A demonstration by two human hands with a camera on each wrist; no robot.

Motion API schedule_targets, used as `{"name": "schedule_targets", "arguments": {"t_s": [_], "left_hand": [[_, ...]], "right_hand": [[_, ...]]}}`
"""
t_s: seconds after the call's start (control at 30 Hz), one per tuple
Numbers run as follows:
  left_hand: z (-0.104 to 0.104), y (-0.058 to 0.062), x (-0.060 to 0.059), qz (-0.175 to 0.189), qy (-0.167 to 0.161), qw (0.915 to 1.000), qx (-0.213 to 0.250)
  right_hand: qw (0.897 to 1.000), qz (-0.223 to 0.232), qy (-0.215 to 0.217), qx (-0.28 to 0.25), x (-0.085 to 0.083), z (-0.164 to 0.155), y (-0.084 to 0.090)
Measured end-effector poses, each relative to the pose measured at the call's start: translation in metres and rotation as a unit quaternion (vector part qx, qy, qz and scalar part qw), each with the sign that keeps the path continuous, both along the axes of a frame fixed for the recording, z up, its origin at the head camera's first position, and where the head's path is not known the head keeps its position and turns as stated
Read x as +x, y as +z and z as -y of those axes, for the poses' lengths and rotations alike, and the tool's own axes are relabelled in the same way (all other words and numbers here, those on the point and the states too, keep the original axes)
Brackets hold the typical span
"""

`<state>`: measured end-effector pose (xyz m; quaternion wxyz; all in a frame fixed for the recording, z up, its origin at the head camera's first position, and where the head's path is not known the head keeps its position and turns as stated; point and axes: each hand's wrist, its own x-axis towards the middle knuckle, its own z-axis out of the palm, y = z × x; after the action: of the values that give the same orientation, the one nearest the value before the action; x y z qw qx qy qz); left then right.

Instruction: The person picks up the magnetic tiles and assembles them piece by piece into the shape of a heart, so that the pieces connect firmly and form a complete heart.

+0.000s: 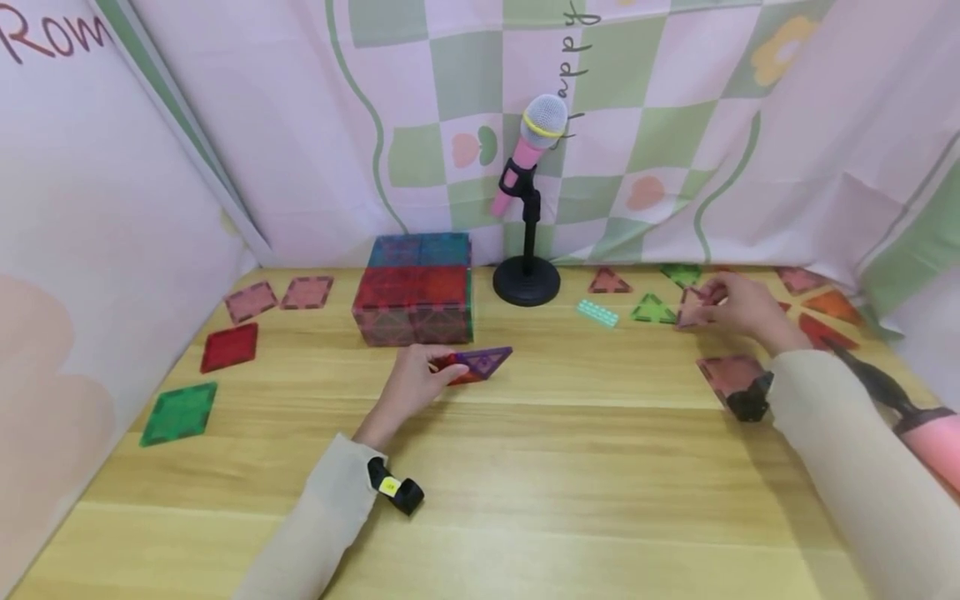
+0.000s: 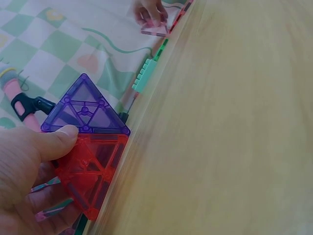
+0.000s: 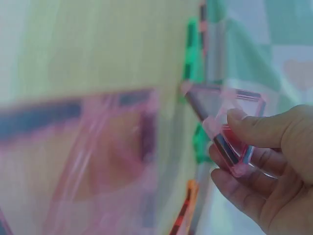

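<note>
My left hand [image 1: 415,379] pinches a purple triangular magnetic tile [image 2: 85,108] and a red tile [image 2: 93,169] that sit edge to edge, thumb over their joint, just in front of the box of tiles. In the left wrist view both tiles show their ribbed faces. Over at the right, my right hand [image 1: 738,307] pinches a pink triangular magnetic tile [image 3: 220,120] between thumb and fingers, close to a light green triangle [image 1: 654,308]. The box [image 1: 412,287], built of red, blue and green tiles, stands behind the left hand.
A pink microphone [image 1: 527,154] on a black stand [image 1: 527,282] rises by the curtain. Green [image 1: 180,414], red [image 1: 229,347] and pink tiles lie at the left; several more, with a pink square [image 1: 729,375], lie right. A teal studded strip [image 1: 597,313] lies right of the stand.
</note>
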<state>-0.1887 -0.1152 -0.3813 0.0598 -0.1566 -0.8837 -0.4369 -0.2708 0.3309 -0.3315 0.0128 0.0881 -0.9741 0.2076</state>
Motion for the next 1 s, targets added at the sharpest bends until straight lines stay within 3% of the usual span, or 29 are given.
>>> {"name": "schedule_targets", "arguments": {"t_s": [0.13, 0.23, 0.4, 0.63, 1.0], "left_hand": [[0.0, 0.001, -0.001, 0.002, 0.003, 1.0, -0.002], [0.0, 0.002, -0.001, 0.004, 0.003, 1.0, 0.0], [0.001, 0.002, 0.0, 0.002, 0.001, 1.0, 0.001], [0.001, 0.0, 0.002, -0.002, -0.004, 1.0, -0.002], [0.0, -0.001, 0.0, -0.013, 0.002, 0.9999, 0.002]], "right_hand": [[0.999, -0.039, 0.018, -0.015, 0.008, 0.012, 0.007], [0.998, -0.042, 0.016, -0.044, 0.018, 0.026, 0.008], [0.995, -0.026, 0.021, -0.096, 0.036, 0.056, 0.004], [0.991, -0.013, 0.049, -0.123, 0.056, 0.106, -0.004], [0.974, 0.003, 0.135, -0.184, 0.067, 0.17, -0.021]]}}
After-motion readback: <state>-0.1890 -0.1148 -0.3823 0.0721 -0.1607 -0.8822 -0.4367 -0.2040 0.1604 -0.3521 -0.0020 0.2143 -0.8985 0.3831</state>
